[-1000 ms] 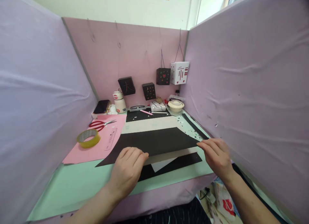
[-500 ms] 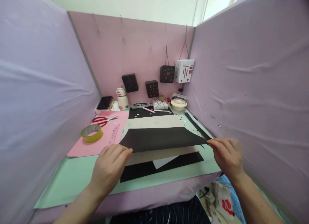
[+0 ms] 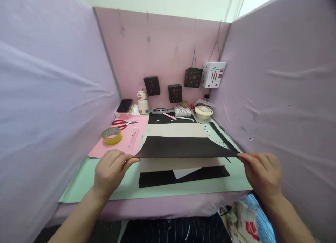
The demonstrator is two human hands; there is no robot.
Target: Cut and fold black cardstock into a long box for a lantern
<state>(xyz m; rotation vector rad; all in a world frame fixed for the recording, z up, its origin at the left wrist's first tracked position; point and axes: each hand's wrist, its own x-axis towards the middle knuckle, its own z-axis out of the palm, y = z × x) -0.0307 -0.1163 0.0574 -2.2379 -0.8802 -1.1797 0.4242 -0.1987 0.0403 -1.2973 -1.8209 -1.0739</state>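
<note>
1. Straying forward, your left hand [image 3: 110,171] could knock the tape roll [image 3: 112,141] or the scissors [image 3: 118,122], which lie beyond it on the pink sheet [image 3: 101,150].
2. That hand pinches the black sheet [image 3: 181,148] at its near left corner; squeezing too hard could crease it.
3. The sheet spans both hands over the beige board [image 3: 181,163] on the table [image 3: 86,187]; its near edge is unsupported between them, so uneven tension could skew or buckle it.
4. Your right hand [image 3: 261,173] pinches the near right corner; overpulling could tear it, and dropping low could disturb the black strip [image 3: 222,135].
</note>
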